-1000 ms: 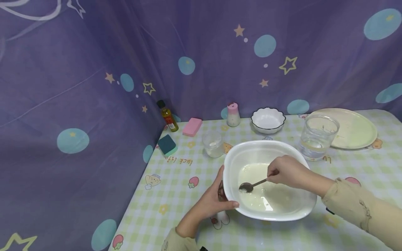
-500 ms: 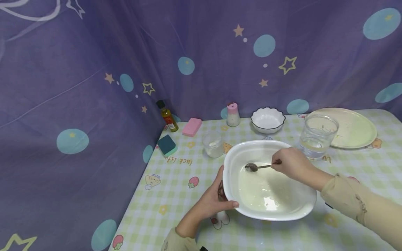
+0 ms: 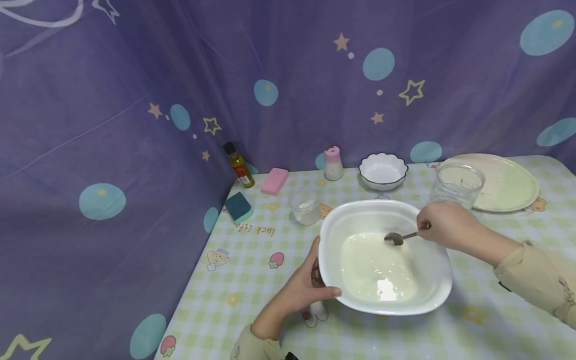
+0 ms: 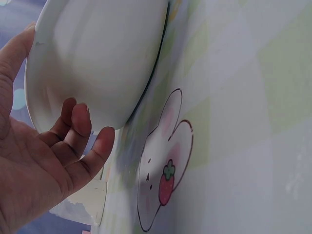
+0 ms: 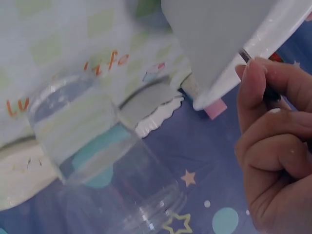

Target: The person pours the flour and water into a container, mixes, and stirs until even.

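I see the metal spoon [image 3: 396, 238] resting bowl-down in the pale milky liquid [image 3: 375, 265], toward the far right of the white basin [image 3: 330, 235]. My right hand [image 3: 443, 225] pinches its handle end over the basin's right rim, fingers curled, probably thumb against forefinger. My left hand [image 3: 306, 290] grips the basin's near-left rim, thumb on top, fingers beneath. The water glass [image 3: 456, 185] stands just behind the right hand.

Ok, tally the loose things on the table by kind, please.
Bowls: 2, big white and small scalloped
Glasses: 2
Sponges: 2, pink, teal
Plate: 1
Oil bottle: 1
Shaker: 1
Spoon: 1
Total: 10
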`<act>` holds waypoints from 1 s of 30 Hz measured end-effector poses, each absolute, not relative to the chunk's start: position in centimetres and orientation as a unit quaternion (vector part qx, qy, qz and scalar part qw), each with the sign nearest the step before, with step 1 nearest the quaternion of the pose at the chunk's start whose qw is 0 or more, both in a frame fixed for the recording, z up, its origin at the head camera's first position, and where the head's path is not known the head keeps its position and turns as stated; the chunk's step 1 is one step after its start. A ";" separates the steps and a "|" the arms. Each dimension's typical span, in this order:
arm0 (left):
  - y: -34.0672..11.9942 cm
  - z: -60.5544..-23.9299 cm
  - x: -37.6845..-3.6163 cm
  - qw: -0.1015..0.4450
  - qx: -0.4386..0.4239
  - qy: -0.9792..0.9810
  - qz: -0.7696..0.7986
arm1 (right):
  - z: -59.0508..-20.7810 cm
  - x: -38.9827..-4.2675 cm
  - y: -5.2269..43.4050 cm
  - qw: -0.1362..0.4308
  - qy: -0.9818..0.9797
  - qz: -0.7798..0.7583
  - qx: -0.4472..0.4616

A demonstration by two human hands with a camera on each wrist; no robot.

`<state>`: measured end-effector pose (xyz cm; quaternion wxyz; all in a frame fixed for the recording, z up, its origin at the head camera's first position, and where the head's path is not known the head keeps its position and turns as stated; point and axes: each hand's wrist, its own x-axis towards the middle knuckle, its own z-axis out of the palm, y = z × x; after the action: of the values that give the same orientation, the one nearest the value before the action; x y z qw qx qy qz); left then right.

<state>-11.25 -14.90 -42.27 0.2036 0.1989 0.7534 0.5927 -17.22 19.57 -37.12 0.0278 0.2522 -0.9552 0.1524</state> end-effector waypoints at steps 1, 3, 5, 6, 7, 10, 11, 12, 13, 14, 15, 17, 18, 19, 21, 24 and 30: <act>-14.9 -42.3 -11.2 0.205 0.198 0.753 0.594 | -36.9 -17.2 19.7 0.023 -0.955 0.149 0.254; -15.0 -42.3 -11.2 0.207 0.197 0.751 0.595 | -36.6 -17.0 20.0 0.009 -0.956 0.145 0.257; -15.0 -42.3 -11.3 0.208 0.198 0.748 0.598 | -36.3 -16.9 20.2 -0.007 -0.954 0.147 0.261; -15.0 -42.4 -11.3 0.208 0.199 0.748 0.599 | -36.2 -16.8 20.3 -0.015 -0.952 0.149 0.265; -15.0 -42.4 -11.3 0.209 0.199 0.747 0.599 | -36.0 -16.8 20.4 -0.024 -0.951 0.151 0.269; -15.0 -42.4 -11.3 0.208 0.201 0.747 0.599 | -35.7 -16.6 20.5 -0.060 -0.946 0.160 0.277; -15.0 -42.4 -11.3 0.208 0.201 0.747 0.598 | -35.6 -16.5 20.6 -0.077 -0.944 0.163 0.277; -15.0 -42.3 -11.3 0.208 0.202 0.747 0.598 | -35.5 -16.5 20.6 -0.096 -0.942 0.166 0.275; -15.0 -42.3 -11.3 0.208 0.202 0.747 0.598 | -35.5 -16.5 20.6 -0.115 -0.939 0.170 0.276; -15.0 -42.3 -11.3 0.209 0.202 0.747 0.598 | -35.4 -16.4 20.6 -0.133 -0.936 0.175 0.274; -15.0 -42.3 -11.3 0.209 0.202 0.747 0.598 | -35.4 -16.4 20.5 -0.148 -0.934 0.179 0.272; -15.0 -42.2 -11.3 0.209 0.201 0.747 0.598 | -35.4 -16.3 20.4 -0.170 -0.927 0.190 0.276; -15.1 -42.2 -11.2 0.209 0.201 0.748 0.597 | -35.5 -16.2 20.4 -0.177 -0.922 0.200 0.280; -15.1 -42.2 -11.2 0.210 0.200 0.748 0.597 | -35.7 -16.2 20.3 -0.183 -0.918 0.208 0.284; -15.1 -42.3 -11.3 0.211 0.200 0.747 0.598 | -35.9 -16.1 20.0 -0.192 -0.911 0.224 0.288; -15.1 -42.6 -11.4 0.211 0.203 0.744 0.600 | -36.6 -15.9 19.6 -0.194 -0.902 0.240 0.300; -15.4 -44.7 -12.0 0.203 0.207 0.750 0.595 | -37.9 -16.0 18.5 -0.142 -0.892 0.264 0.338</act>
<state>-12.01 -15.37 -44.68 0.2031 0.2065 0.7500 0.5946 -16.01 18.51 -37.94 -0.1424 0.3380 -0.8920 0.2641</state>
